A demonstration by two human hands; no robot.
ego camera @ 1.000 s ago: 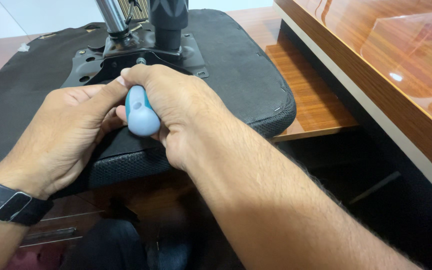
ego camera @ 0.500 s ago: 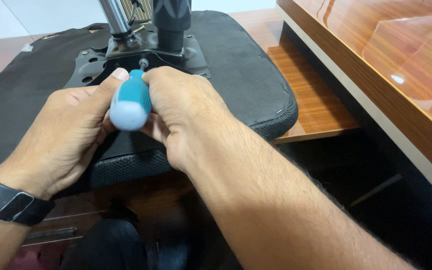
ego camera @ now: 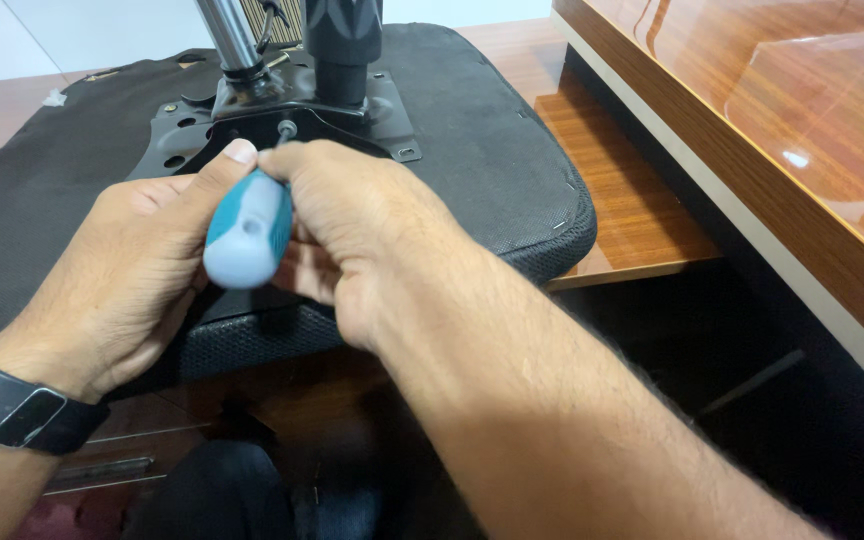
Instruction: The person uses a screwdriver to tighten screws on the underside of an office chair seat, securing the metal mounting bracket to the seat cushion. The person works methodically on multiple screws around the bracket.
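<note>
Clearly both hands share one tool. Starting at the left, a dark wristband [ego camera: 14, 412] circles the wrist of the left hand [ego camera: 127, 275], whose thumb and fingers are curled about the screwdriver [ego camera: 248, 228], steadying its teal and pale-blue handle. The right hand [ego camera: 362, 235] is wrapped around the same handle from the other side, a grip that looks suited to turning it. The handle's rounded end points back at the camera, and the shaft runs forward toward a screw [ego camera: 287, 129] on the black metal plate [ego camera: 184, 140] fixed to the upturned chair seat [ego camera: 492, 150]; the tip itself is hidden behind the fingers.

Rising from that plate, a shiny steel column [ego camera: 227, 35] and a black post [ego camera: 342, 45] stand just behind the screw, crowding the working space there. The seat overhangs the edge of a low wooden shelf [ego camera: 632, 210]. Farther right, the glossy wooden desk [ego camera: 802, 130] runs along, well apart from both hands.
</note>
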